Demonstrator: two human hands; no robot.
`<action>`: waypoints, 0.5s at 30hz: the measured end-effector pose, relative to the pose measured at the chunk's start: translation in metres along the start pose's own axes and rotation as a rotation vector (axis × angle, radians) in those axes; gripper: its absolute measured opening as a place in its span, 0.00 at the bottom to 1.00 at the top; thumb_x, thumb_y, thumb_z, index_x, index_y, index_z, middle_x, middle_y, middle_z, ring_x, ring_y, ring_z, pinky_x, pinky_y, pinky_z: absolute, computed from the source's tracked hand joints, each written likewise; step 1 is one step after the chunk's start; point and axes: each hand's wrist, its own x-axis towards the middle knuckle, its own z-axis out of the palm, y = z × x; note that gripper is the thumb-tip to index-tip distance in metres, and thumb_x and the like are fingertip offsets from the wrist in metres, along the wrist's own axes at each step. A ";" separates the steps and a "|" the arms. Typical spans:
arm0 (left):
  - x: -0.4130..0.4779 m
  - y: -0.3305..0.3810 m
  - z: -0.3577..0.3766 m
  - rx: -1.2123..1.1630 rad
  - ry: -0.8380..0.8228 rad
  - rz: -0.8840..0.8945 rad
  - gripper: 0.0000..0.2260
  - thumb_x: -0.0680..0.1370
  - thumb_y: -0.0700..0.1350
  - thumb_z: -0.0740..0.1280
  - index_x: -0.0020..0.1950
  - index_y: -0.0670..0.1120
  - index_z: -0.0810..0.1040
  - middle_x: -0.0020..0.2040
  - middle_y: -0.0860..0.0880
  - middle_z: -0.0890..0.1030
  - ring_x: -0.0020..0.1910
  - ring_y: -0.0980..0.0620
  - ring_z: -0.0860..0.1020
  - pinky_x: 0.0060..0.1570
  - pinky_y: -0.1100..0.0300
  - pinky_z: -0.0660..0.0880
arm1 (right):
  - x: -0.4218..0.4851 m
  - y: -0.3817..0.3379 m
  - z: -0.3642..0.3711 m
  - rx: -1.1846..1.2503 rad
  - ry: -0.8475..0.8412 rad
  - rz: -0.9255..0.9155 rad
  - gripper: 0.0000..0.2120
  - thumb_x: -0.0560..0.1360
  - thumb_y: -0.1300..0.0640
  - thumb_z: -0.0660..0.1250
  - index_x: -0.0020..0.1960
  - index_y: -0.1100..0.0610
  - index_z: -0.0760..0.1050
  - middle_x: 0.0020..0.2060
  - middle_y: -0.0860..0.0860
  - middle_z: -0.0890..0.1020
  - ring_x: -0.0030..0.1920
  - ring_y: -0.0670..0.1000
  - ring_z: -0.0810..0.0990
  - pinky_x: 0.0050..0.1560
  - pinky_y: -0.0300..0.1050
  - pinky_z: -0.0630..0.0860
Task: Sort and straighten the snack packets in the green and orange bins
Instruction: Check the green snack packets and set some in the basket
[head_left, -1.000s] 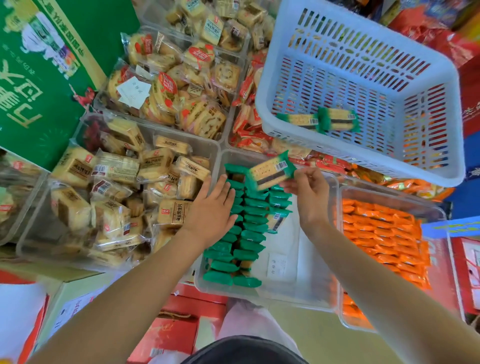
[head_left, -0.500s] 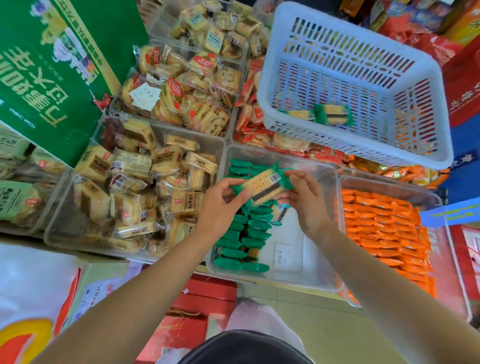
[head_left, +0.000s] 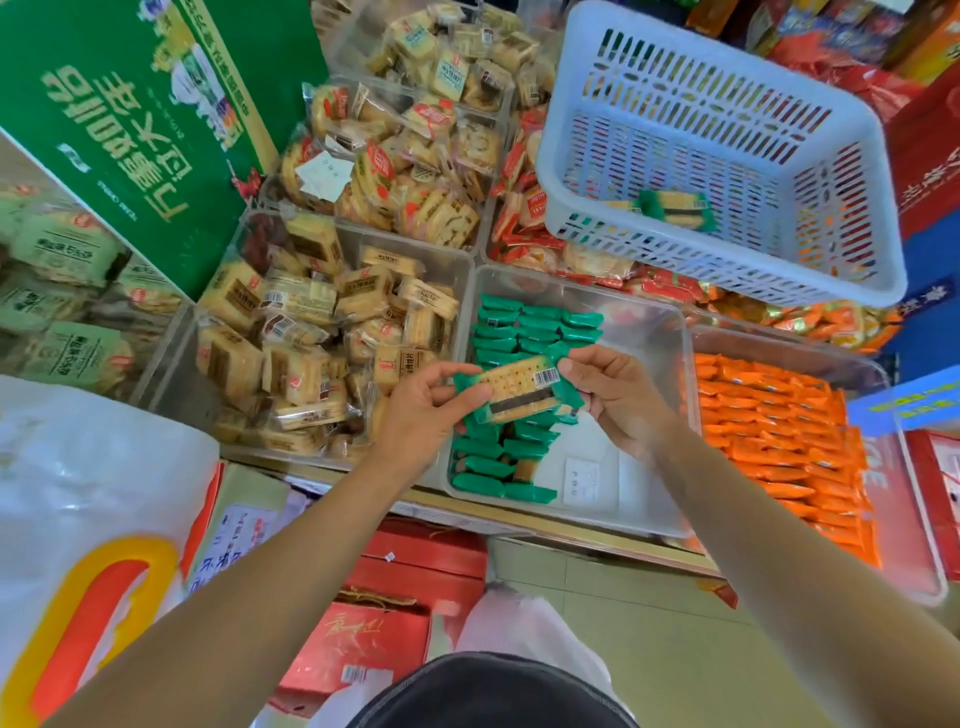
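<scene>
Left hand (head_left: 423, 410) and right hand (head_left: 618, 397) each pinch one end of a green cracker packet (head_left: 519, 389), held level above the clear bin (head_left: 660, 322) of stacked green packets (head_left: 498, 457); orange packets (head_left: 779, 431) fill the adjacent bin on the right

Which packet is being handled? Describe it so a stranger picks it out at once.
Find the clear bin with green rows, between the tan-packet bin and the orange bin. Above it, the left hand and right hand pinch the held packet by its green ends. It alone lies face-up, showing crackers and a barcode.
</scene>
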 end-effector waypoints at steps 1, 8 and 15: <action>-0.003 0.000 0.000 -0.011 -0.008 0.006 0.10 0.76 0.39 0.70 0.56 0.45 0.77 0.44 0.52 0.86 0.42 0.56 0.82 0.35 0.64 0.76 | -0.001 0.002 0.000 -0.005 0.006 -0.008 0.10 0.59 0.58 0.76 0.39 0.60 0.83 0.43 0.57 0.85 0.45 0.53 0.85 0.42 0.42 0.82; -0.024 -0.004 -0.003 0.621 -0.068 0.355 0.26 0.74 0.48 0.74 0.70 0.52 0.70 0.63 0.57 0.70 0.62 0.62 0.69 0.59 0.68 0.68 | -0.013 0.005 0.007 -0.007 0.056 -0.027 0.10 0.66 0.62 0.71 0.46 0.63 0.76 0.43 0.55 0.85 0.47 0.54 0.83 0.44 0.43 0.82; -0.034 0.002 0.000 0.462 -0.110 0.224 0.14 0.79 0.57 0.62 0.59 0.53 0.79 0.50 0.60 0.81 0.46 0.57 0.80 0.46 0.57 0.76 | -0.028 0.002 0.007 -0.013 -0.046 -0.033 0.08 0.75 0.60 0.67 0.53 0.57 0.82 0.51 0.56 0.82 0.48 0.52 0.81 0.42 0.41 0.82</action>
